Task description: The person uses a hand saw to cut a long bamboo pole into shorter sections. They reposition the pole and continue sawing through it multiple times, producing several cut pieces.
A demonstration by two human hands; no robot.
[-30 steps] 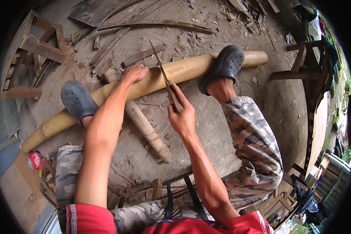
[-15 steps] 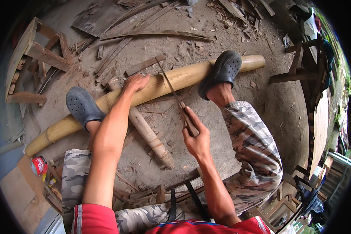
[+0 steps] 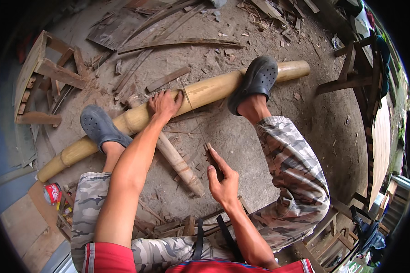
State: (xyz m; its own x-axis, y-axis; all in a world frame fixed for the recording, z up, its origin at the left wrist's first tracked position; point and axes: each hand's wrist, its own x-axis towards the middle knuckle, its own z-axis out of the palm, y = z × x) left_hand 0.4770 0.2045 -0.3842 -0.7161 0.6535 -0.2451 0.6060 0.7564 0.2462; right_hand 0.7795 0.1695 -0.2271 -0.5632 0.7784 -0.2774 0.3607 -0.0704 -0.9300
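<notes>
A long yellow bamboo pole (image 3: 214, 89) lies slantwise across the ground, resting on a thinner round wooden pole (image 3: 181, 167). My left hand (image 3: 166, 104) grips the bamboo from above, its fingers curled over the far side and one finger close to the blade. A handsaw (image 3: 197, 119) crosses the bamboo just right of that hand, its thin blade seen nearly edge-on. My right hand (image 3: 223, 181) is closed round the saw's handle, index finger stretched along it; the palm hides much of the handle. My dark clogs (image 3: 260, 77) press on the bamboo, one on each side of my hands.
A small wooden frame (image 3: 59, 68) stands at the far left. Loose planks and a curved strip (image 3: 182, 42) lie beyond the bamboo. At the right is a dark wooden bench (image 3: 351, 82). A red can (image 3: 52, 193) sits near my left leg, and wood scraps lie beneath me.
My right hand has drawn the saw back toward me, so less blade shows past the bamboo. My left hand has turned and moved nearer me, its fingers now over the bamboo.
</notes>
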